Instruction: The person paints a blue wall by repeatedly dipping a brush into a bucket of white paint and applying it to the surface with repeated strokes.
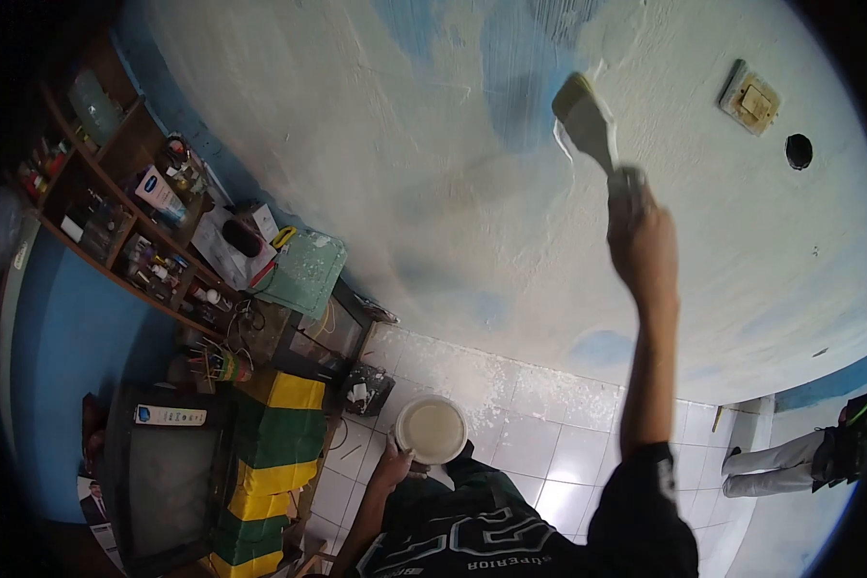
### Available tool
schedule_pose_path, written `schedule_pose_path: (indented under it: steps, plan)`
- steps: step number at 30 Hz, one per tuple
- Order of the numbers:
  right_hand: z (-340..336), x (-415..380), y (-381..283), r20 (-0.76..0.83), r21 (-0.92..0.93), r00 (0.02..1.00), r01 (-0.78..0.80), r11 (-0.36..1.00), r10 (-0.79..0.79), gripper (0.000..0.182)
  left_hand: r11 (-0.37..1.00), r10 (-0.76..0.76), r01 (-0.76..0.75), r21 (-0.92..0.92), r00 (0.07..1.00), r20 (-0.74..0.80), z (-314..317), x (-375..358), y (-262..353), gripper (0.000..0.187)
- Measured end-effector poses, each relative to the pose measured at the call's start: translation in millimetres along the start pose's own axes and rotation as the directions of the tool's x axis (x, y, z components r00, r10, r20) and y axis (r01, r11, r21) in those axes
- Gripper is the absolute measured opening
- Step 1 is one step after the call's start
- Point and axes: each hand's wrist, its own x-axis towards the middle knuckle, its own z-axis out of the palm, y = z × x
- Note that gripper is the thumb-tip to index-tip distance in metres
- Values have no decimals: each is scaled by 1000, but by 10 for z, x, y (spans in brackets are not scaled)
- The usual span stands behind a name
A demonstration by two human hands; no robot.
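My right hand (643,226) is wrapped round the handle of a wide brush (585,118), its head raised against the wall (405,173). The wall carries whitish paint over patches of blue, with wet ridges beside the brush. Low in front of my body, my left hand (393,464) grips the side of a round white bucket (432,430) holding a pale, creamy substance.
A wooden shelf unit (120,188) with bottles stands at the left, above an old television (171,482) and a green and yellow cloth (277,433). A switch (753,103) and a round hole mark the wall. Another person's legs (773,468) show at right. White splatter dots the tiles (578,453).
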Motion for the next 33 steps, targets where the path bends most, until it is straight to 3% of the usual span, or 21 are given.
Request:
schedule_pose_path:
  steps: [3,5,7,8,10,12,14,16,19,22,28,33]
  plan:
    - [-137,245,-56,123,-196,992,42,980,-18,28,997,58,-56,48,998,-36,-23,109,-183,66]
    - [-120,248,37,212,-266,977,78,961,-20,29,998,-63,61,-32,997,-40,77,-22,110,64]
    - [-77,187,35,243,-343,969,125,931,-40,29,949,-273,270,-163,962,4,250,-318,781,64]
    - [-60,166,33,256,-379,966,142,915,-44,28,959,-245,243,-142,969,3,246,-295,733,65]
    - [-59,181,28,304,-391,948,209,896,-89,26,977,-191,191,-95,982,3,201,-165,478,67]
    - [-55,205,29,321,-392,937,262,882,-136,22,998,-30,31,61,1000,-6,14,206,-264,69]
    - [-39,215,1,315,-385,929,310,870,-192,18,998,-47,45,54,999,28,26,204,-246,70]
    - [-42,228,-47,342,-394,919,329,858,-196,15,966,-227,237,-107,969,99,265,-134,570,70]
    - [-26,252,-119,365,-440,906,369,819,-213,13,964,-233,240,-109,969,79,308,-104,564,68]
    - [-111,346,-239,474,-455,870,371,809,-133,15,977,-183,192,-94,979,89,293,-84,511,65]
    - [-146,513,-202,412,-410,860,471,781,-302,12,969,-203,205,-135,979,33,326,-222,643,63]
    - [-98,521,9,566,-389,818,374,842,-101,11,968,-196,198,-151,980,30,256,-272,482,60]
